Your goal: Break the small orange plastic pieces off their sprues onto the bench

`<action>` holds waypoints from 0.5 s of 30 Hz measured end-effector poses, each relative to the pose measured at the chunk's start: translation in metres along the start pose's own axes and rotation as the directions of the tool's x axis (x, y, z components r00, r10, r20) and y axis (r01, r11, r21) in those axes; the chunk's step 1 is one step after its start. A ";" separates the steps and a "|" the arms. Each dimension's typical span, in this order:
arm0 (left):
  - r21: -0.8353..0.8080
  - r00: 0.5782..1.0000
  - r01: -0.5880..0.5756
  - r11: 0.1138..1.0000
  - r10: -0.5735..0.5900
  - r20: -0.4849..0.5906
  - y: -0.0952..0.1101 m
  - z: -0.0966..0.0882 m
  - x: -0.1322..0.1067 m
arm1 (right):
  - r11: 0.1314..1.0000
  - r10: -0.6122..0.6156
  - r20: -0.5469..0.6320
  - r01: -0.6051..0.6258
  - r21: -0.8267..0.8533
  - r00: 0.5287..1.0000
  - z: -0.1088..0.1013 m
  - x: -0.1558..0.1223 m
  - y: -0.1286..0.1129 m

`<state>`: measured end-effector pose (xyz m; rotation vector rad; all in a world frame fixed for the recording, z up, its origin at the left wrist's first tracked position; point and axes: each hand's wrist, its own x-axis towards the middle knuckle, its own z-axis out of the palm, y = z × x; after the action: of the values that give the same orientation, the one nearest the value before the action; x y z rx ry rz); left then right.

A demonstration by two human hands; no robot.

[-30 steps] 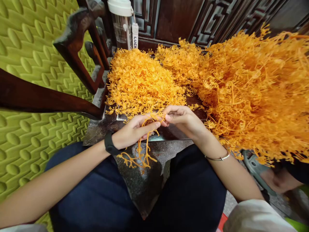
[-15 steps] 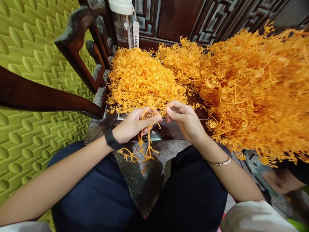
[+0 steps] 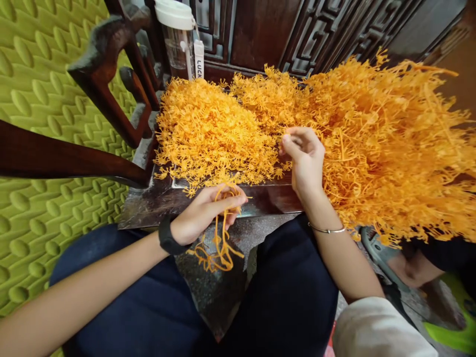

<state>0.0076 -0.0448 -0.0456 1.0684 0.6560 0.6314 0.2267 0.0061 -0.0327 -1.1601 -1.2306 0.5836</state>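
Note:
My left hand is closed, thumb over fingers, on several thin orange plastic stems. Their branched ends dangle below the palm, and some loop above the thumb. My right hand is raised to the right, thumb and forefinger pinched together. Whether a small orange piece sits in that pinch is too small to tell. Just left of it spreads a pile of small orange plastic flower pieces. Close on its right rises a big heap of branched orange plastic sprays.
The pile lies on a dark wooden bench with a carved armrest at left. A lidded clear cup stands behind it. More orange sprays lie at the back. Another person's foot shows at lower right.
My right hand has moved away from my left, up and to the right, towards the heap. My left hand keeps its stems and appears slightly lower. The view has shifted a little.

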 end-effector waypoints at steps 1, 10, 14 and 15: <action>-0.032 1.000 0.010 0.999 -0.010 -0.004 0.000 0.000 0.001 | 0.999 -0.035 0.018 0.035 -0.028 0.999 0.000 -0.001 -0.001; -0.185 0.999 0.041 0.982 -0.035 0.035 0.002 -0.007 0.004 | 0.984 0.016 0.065 -0.004 -0.180 0.998 -0.011 0.006 0.013; -0.260 0.996 0.088 0.962 -0.078 0.049 0.003 -0.009 0.005 | 0.987 0.051 0.062 -0.041 -0.155 0.997 -0.009 0.006 0.014; -0.282 0.994 0.103 0.954 -0.091 0.055 0.004 -0.009 0.006 | 0.987 0.048 0.065 -0.037 -0.156 0.997 -0.008 0.006 0.014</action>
<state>0.0039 -0.0339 -0.0464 0.7742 0.5589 0.5967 0.2392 0.0129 -0.0421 -1.3079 -1.3312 0.5718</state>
